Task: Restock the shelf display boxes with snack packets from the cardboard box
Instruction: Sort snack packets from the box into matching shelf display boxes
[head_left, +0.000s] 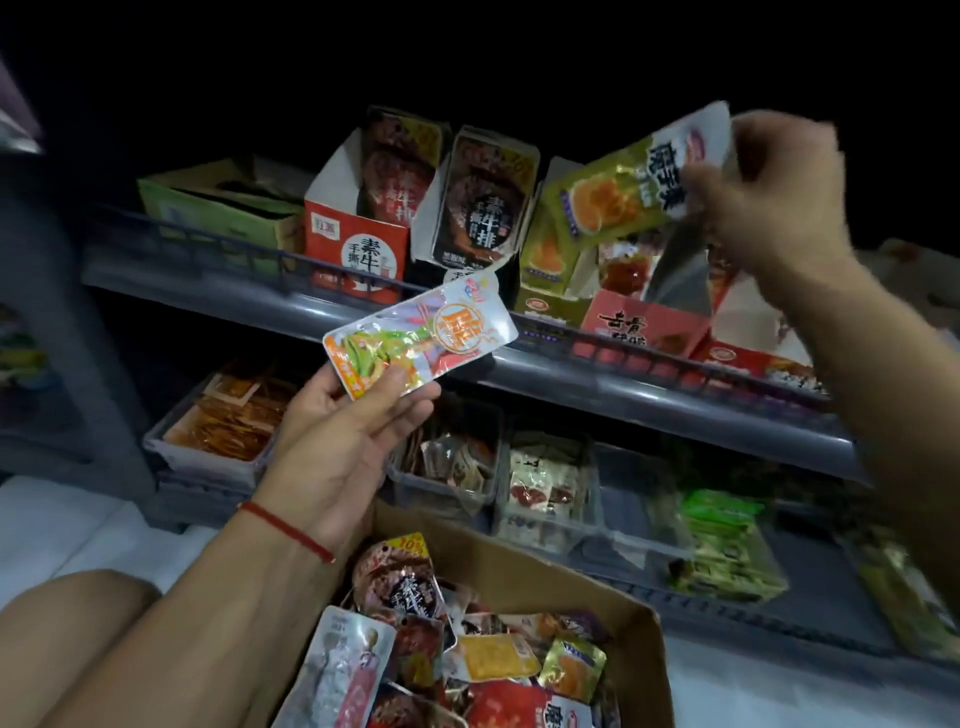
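Grey metal shelving (571, 364) fills the far side, its upper shelf carrying cardboard display boxes, among them a red-and-white display box (358, 249) and a yellow-green display box (545, 260). Nearest, an open brown cardboard box (613, 613) holds mixed snack packets. The right hand (769, 192) pinches a yellow-green foil packet (623, 187) above the yellow-green display box; the left hand (337, 441) grips a silver-and-orange packet (421, 335) in front of the shelf edge.

**Blurred, dark and cut-off parts**

The right hand (769, 192) is motion-blurred, so its fingers' grip on the green-gold packet (623, 182) is unclear. The cardboard box (571, 582) is cut off by the bottom edge. Above the upper shelf (519, 364) everything is black. The far-right tubs (909, 597) are blurred, their contents unreadable.
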